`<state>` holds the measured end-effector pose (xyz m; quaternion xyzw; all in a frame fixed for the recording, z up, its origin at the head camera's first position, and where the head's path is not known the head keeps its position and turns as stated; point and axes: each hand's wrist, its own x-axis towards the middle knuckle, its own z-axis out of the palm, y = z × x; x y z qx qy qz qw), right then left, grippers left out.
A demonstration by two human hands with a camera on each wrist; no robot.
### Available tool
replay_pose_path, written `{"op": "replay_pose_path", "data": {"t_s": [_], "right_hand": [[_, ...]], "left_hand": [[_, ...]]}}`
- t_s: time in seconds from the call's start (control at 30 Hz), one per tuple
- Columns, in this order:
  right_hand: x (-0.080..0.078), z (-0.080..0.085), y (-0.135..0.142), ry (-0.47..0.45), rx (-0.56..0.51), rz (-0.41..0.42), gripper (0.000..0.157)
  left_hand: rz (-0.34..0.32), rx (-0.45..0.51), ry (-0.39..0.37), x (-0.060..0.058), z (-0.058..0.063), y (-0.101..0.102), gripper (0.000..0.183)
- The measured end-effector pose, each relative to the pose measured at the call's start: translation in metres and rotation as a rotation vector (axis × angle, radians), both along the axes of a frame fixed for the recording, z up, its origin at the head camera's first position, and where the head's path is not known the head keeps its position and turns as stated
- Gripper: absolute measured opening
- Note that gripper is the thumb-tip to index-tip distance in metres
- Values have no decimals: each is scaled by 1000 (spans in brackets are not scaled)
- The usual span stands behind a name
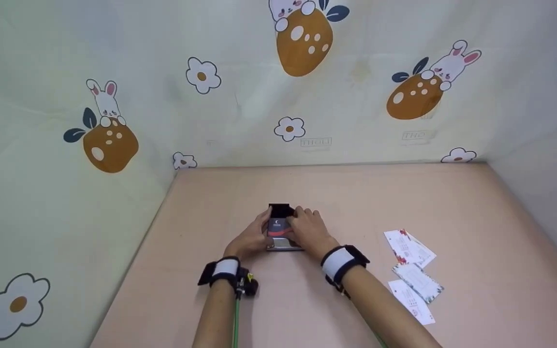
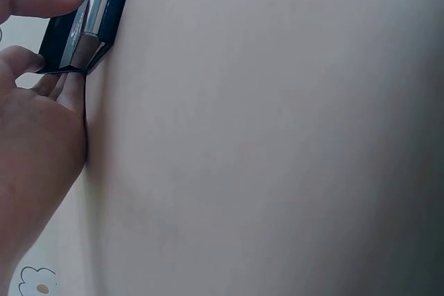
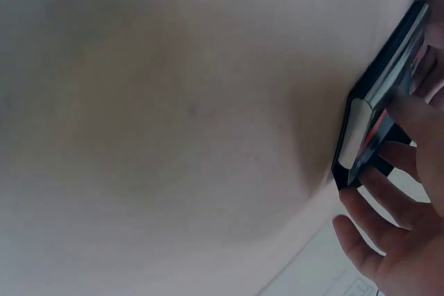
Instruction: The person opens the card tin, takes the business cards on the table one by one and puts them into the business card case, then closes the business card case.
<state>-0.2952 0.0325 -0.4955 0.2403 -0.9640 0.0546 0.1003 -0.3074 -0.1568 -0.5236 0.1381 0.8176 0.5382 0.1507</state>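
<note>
A small black card case (image 1: 285, 249) with a silvery metal part stands open near the middle of the table, its black lid (image 1: 279, 207) folded back on the far side. Inside lies a dark grey card (image 1: 278, 225) with a red stripe. My left hand (image 1: 251, 240) grips the case along its left side, thumb near the front corner. From the right, my right hand (image 1: 311, 232) holds the case's right edge, with thumb and forefinger over the card. In the right wrist view, other fingers (image 3: 371, 220) spread by the case's end.
Several white printed cards (image 1: 416, 287) with floral corners lie overlapping on the table to the right. The pinkish table (image 1: 201, 203) ends at patterned cloth walls (image 1: 240, 111) behind and at both sides. Each wrist wears a strap with a green cable.
</note>
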Motion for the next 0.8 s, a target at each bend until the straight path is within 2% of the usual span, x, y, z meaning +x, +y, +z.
{"op": "replay_pose_path", "data": {"t_s": [0.1, 0.23, 0.3, 0.5, 0.8], "right_hand": [[3, -5, 2, 28, -3, 22, 39], [9, -7, 3, 53, -31, 97, 36], [13, -5, 2, 30, -35, 123, 38], [21, -6, 2, -33, 4, 129, 42], [35, -6, 3, -53, 60, 153, 36]], "left_hand": [[14, -36, -5, 1, 1, 0, 105], [29, -47, -14, 2, 2, 0, 104], [29, -45, -9, 2, 2, 0, 104], [11, -69, 32, 3, 5, 1, 102], [-9, -15, 8, 4, 4, 1, 100]]}}
